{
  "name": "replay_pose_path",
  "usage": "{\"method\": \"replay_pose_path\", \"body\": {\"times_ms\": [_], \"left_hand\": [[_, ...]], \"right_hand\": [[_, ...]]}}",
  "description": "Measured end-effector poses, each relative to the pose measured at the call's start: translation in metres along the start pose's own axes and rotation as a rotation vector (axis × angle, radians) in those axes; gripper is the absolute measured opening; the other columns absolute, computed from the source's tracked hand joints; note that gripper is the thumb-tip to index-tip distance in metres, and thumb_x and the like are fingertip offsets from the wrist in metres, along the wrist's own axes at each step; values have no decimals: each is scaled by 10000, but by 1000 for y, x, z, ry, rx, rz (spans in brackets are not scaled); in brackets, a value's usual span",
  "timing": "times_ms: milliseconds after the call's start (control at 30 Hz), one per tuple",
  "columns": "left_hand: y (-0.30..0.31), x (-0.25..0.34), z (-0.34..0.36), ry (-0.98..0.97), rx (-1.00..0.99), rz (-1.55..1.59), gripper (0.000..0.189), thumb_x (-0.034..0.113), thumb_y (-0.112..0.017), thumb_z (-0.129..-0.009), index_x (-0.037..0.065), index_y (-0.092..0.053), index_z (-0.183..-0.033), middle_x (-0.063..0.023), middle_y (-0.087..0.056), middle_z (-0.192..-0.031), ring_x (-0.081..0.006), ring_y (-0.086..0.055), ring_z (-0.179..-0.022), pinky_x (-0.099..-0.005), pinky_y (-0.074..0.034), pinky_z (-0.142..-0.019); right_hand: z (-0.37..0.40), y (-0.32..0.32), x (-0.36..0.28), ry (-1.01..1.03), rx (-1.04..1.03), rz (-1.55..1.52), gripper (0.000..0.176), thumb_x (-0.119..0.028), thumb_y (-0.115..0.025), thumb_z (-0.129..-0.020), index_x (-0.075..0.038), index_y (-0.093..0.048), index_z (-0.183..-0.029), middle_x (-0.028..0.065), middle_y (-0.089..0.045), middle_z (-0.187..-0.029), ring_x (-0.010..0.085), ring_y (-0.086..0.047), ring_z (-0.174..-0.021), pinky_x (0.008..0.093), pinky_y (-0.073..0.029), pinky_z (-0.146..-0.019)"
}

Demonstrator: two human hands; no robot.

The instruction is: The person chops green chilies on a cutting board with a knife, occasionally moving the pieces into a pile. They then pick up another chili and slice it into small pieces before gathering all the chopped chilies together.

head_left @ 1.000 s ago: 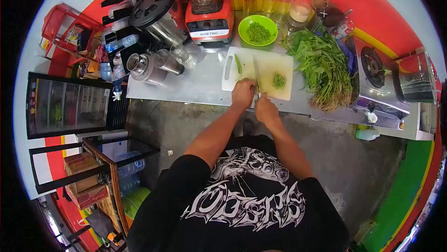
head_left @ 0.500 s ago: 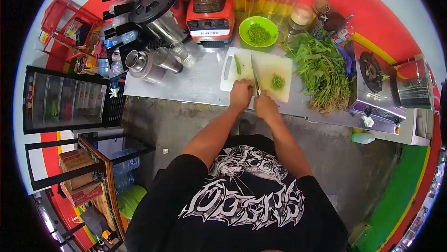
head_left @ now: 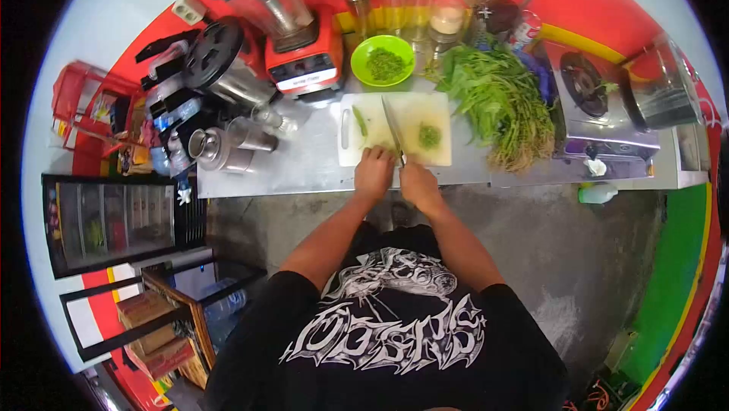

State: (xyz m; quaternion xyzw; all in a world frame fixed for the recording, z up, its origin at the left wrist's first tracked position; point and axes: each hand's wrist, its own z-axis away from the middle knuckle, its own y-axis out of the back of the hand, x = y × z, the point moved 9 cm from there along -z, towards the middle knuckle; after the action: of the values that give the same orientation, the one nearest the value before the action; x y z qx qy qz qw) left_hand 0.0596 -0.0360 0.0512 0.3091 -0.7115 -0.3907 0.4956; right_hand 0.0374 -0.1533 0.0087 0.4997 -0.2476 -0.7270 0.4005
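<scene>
My right hand (head_left: 418,185) is wrapped round the handle of a kitchen knife (head_left: 392,125), whose long blade points away from me over a white cutting board (head_left: 351,154). Close beside the blade, my left hand (head_left: 374,174) rests on the board's near edge with curled fingers. What those fingers press on is mostly hidden; a bit of green shows near the tips. A slim green pod, perhaps a chili (head_left: 359,121), lies on the board's left side. Right of the knife sits a small heap of chopped green bits (head_left: 429,136). Behind the board, a lime-green bowl (head_left: 357,69) holds more chopped greens.
Leafy greens with roots (head_left: 497,107) lie right of the board, near a gas stove (head_left: 607,126). A red blender (head_left: 305,69), metal shakers (head_left: 220,151) and a steel jug (head_left: 243,80) stand left. Pump bottles (head_left: 392,8) and a jar (head_left: 446,22) line the back wall.
The camera view has tilted and shifted, so the counter sits lower and further left in the picture. Both hands stay at the board's near edge, the right still gripping the knife.
</scene>
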Motion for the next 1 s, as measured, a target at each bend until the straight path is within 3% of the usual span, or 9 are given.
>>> {"method": "replay_pose_path", "body": {"times_ms": [233, 367, 433, 600, 667, 900, 1000], "left_hand": [[-4, -18, -11, 93, 54, 148, 120, 100, -681, -852, 31, -739, -930, -146, -678, -967, -363, -621, -966, -457, -522, -856], [-11, -17, -31, 68, 16, 188, 98, 72, -689, -834, 35, -747, -903, -139, -702, -919, -350, -638, -932, -447, -515, -856], [-27, -15, -35, 81, -174, 404, 89, 91, -720, -816, 33, -746, -879, -143, -715, -892, -342, -645, -890, -439, -507, -849], [-42, -29, -33, 166, -178, 486, 71, 84, -745, -797, 41, -747, -853, -151, -721, -868, -334, -641, -869, -433, -497, -846], [-41, -27, -37, 47, -82, 437, 92, 25, -758, -795, -18, -729, -872, -151, -711, -780, -228, -660, -677, -348, -523, -670], [-40, -25, -42, 176, -205, 442, 77, 26, -748, -796, 3, -736, -869, -153, -716, -797, -252, -675, -703, -358, -536, -700], [-41, -26, -41, 212, -197, 384, 80, 39, -754, -788, 24, -737, -865, -155, -726, -832, -288, -697, -749, -380, -550, -729]], "right_hand": [[4, 25, 37, -137, 25, -62, 407, -270, -543, -987, 55, -460, -1218, 340, -670, -1050, 510, -653, -998, 585, -503, -884], [6, 28, 27, -9, 27, -37, 385, -273, -550, -995, 66, -501, -1171, 328, -680, -1016, 507, -658, -974, 568, -516, -859], [10, 28, 20, -10, 9, -44, 389, -274, -550, -1001, 58, -500, -1196, 323, -682, -1045, 494, -666, -989, 559, -524, -866], [11, 19, 14, -36, -43, 7, 408, -295, -538, -1014, 49, -496, -1230, 313, -679, -1094, 478, -672, -1009, 547, -534, -871], [14, 23, 12, -71, -84, 51, 410, -294, -528, -1018, 51, -492, -1236, 295, -683, -1108, 469, -674, -1011, 540, -537, -873], [19, 19, -2, -19, -69, 113, 389, -268, -523, -1018, 56, -476, -1229, 290, -690, -1089, 458, -686, -993, 534, -540, -863], [14, 15, 5, -96, 0, 64, 324, -223, -531, -1002, 43, -485, -1182, 282, -708, -1000, 446, -701, -948, 531, -544, -846]]}}
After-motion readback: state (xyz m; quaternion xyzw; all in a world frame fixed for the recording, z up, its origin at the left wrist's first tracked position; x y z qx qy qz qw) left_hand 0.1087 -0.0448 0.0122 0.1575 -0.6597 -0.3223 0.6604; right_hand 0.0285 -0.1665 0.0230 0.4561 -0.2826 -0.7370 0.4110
